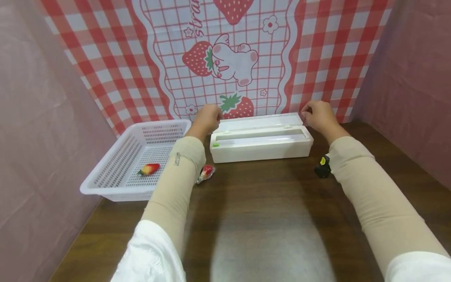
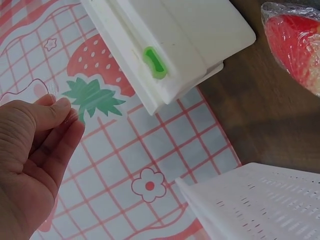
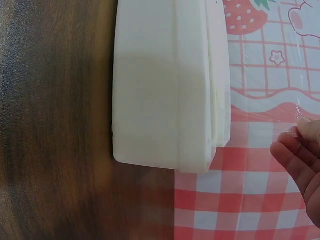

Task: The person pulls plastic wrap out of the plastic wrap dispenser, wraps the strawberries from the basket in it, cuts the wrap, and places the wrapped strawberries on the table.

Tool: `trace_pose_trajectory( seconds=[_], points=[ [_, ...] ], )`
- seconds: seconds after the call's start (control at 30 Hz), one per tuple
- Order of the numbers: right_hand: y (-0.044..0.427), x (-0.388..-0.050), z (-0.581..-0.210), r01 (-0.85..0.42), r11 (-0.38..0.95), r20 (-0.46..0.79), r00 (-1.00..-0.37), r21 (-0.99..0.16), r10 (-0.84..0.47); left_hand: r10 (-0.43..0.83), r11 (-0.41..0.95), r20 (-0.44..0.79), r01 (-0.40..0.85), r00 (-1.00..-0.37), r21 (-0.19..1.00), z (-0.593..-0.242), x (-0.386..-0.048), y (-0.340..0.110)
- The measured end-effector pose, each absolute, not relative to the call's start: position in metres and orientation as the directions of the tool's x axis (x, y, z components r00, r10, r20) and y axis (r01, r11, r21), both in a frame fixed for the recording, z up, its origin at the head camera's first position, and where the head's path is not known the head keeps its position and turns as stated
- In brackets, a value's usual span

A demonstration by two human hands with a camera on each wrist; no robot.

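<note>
My left hand (image 1: 208, 117) pinches an edge of clear cling film between thumb and fingertips, above the left end of a long white cling film dispenser (image 1: 260, 152). Past its right end, my right hand (image 1: 320, 115) pinches the film's other corner. In the right wrist view the thin cling film (image 3: 299, 107) shows as faint creases by the fingertips; its full outline is hard to see. The dispenser's lid (image 1: 258, 122) stands raised at the back. A green slider (image 2: 155, 62) sits at the dispenser's left end.
A white slotted basket (image 1: 105, 172) at the left holds a red and yellow strawberry-like fruit (image 1: 149, 169). Beside my left forearm lies a similar film-wrapped fruit (image 1: 207, 172). A strawberry-print checked cloth (image 1: 317, 58) hangs behind the wooden table (image 1: 260, 203).
</note>
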State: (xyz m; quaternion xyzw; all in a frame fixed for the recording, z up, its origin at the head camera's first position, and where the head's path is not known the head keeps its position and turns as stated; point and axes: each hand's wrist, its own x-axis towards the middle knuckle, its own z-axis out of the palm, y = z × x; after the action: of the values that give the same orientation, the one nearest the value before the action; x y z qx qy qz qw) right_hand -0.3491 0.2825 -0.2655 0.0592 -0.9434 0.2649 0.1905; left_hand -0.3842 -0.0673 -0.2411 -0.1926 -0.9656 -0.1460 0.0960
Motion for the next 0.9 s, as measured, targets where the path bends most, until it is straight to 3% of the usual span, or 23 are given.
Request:
trace_pose_trajectory(
  seconds=[0.6, 0.9],
  points=[
    [0.281, -0.349, -0.251, -0.253, 0.857, 0.452, -0.892, -0.450, -0.026, 0.348, 0.896, 0.272, 0.404, -0.897, 0.186, -0.226, -0.384, -0.067],
    [0.279, -0.350, -0.241, -0.226, 0.856, 0.424, -0.906, -0.465, -0.009, 0.343, 0.897, 0.280, 0.401, -0.897, 0.184, -0.213, -0.383, -0.067]
  ],
)
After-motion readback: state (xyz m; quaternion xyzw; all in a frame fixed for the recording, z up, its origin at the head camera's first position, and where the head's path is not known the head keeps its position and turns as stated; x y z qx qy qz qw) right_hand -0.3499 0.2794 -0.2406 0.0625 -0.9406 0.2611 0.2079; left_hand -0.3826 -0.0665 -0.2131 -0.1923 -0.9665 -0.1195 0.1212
